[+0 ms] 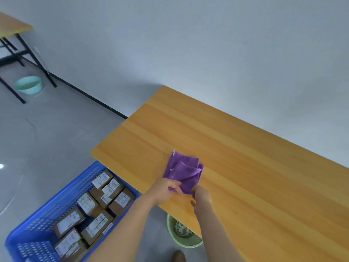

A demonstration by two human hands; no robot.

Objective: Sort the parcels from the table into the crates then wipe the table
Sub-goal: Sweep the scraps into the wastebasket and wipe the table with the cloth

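Seen from the head camera, a folded purple cloth (184, 172) lies flat on the wooden tabletop (255, 167), close to the tabletop's near edge and toward its left end. Both hands meet the cloth at its near edge. The left hand (166, 190) pinches the cloth's near left corner between thumb and curled fingers. The right hand (201, 197) is just beside it, fingers curled onto the cloth's near right corner, thumb pointing back toward the person. The rest of the cloth spreads away from the hands, with a small white loop at its far left corner.

Left of the cloth and lower, on the floor, stands a blue perforated crate (47, 210) holding brown parcels (98, 205) with white labels. Nearer than the cloth, partly under the tabletop edge, sits a green basket (188, 242). Far to the cloth's left, by the wall, a teal basin (29, 85) rests on the floor under a second table (11, 25).
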